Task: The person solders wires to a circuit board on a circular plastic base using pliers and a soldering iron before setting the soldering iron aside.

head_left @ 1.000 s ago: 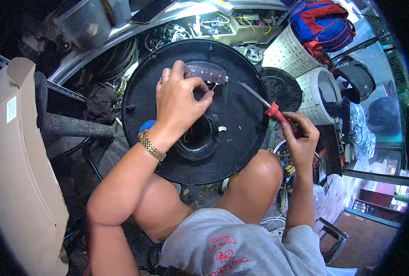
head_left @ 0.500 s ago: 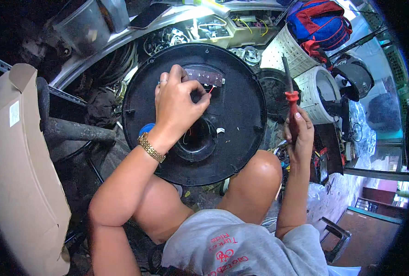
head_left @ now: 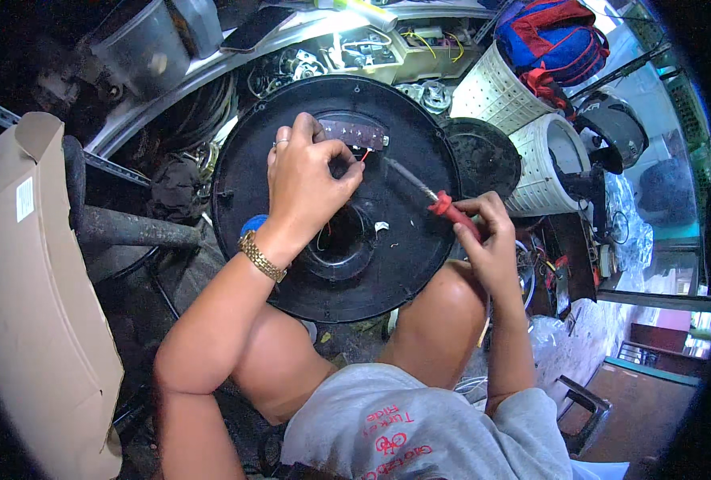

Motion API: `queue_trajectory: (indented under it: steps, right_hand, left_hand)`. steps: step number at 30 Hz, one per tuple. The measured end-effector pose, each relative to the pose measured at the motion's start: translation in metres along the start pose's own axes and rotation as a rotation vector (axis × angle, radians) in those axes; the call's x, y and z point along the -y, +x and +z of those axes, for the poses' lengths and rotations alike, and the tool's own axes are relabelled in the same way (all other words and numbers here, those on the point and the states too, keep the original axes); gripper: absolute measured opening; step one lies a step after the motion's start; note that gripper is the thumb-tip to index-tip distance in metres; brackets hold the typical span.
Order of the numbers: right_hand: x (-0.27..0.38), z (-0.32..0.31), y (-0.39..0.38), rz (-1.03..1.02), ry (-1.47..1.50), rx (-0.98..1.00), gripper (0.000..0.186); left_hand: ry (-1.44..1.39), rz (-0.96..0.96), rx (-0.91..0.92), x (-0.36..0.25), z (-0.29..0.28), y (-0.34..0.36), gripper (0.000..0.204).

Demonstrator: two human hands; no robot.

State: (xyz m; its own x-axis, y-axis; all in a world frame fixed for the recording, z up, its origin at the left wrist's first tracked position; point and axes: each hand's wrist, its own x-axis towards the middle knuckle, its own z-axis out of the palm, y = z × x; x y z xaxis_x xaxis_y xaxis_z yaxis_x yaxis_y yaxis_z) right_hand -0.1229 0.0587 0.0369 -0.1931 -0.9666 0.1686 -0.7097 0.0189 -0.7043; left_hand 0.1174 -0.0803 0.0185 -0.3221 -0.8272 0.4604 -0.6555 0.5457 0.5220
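Observation:
Across my thighs rests a large round black plastic housing [head_left: 419, 256], its inner side facing up. A brown circuit board strip [head_left: 354, 133] lies in its far part. My left hand [head_left: 311, 168] is over the housing beside the strip, thumb and forefinger pinched on a thin red wire [head_left: 365, 155] at the strip's near edge. The fingers hide part of the strip. My right hand [head_left: 487, 240] grips the red handle of a soldering iron [head_left: 451, 212]. Its metal shaft slants up and left over the housing, the tip a little right of the wire and apart from it.
A tall cardboard box [head_left: 43, 296] stands at the left. White perforated baskets [head_left: 495, 92] are at the far right, one bearing a blue and red bag [head_left: 551, 44]. Behind the housing are metal parts and a lit lamp [head_left: 363, 12]. A white scrap [head_left: 382, 226] lies on the housing.
My right hand has swung left and tipped the soldering iron from upright to slanting over the housing. My left hand has stayed nearly still, pinching the wire.

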Motion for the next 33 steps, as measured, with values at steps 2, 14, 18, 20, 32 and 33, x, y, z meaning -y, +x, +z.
queue_trajectory:
  steps: [2,14,18,20,32,33]
  right_hand:
    - [0.000,0.004,0.000,-0.008,-0.016,-0.011,0.025]
    - [0.008,0.013,0.003,-0.029,-0.028,-0.034,0.026]
    - [0.008,0.015,0.004,-0.026,-0.028,-0.034,0.025]
    - [0.009,0.014,0.004,-0.017,-0.021,-0.037,0.024]
    - [0.006,0.016,0.001,-0.015,0.007,-0.036,0.024]
    - [0.007,0.016,0.001,-0.008,0.011,-0.037,0.024]
  left_hand:
    - [-0.002,0.000,0.001,0.000,0.000,0.000,0.017]
    - [-0.004,-0.006,0.004,0.000,0.001,0.000,0.017]
    - [-0.002,0.000,0.001,0.001,0.002,0.000,0.017]
    - [-0.010,-0.004,0.004,0.001,0.001,0.000,0.017]
    - [-0.002,-0.001,-0.003,0.001,0.002,0.000,0.017]
    - [0.000,0.000,-0.001,0.001,0.001,0.000,0.016]
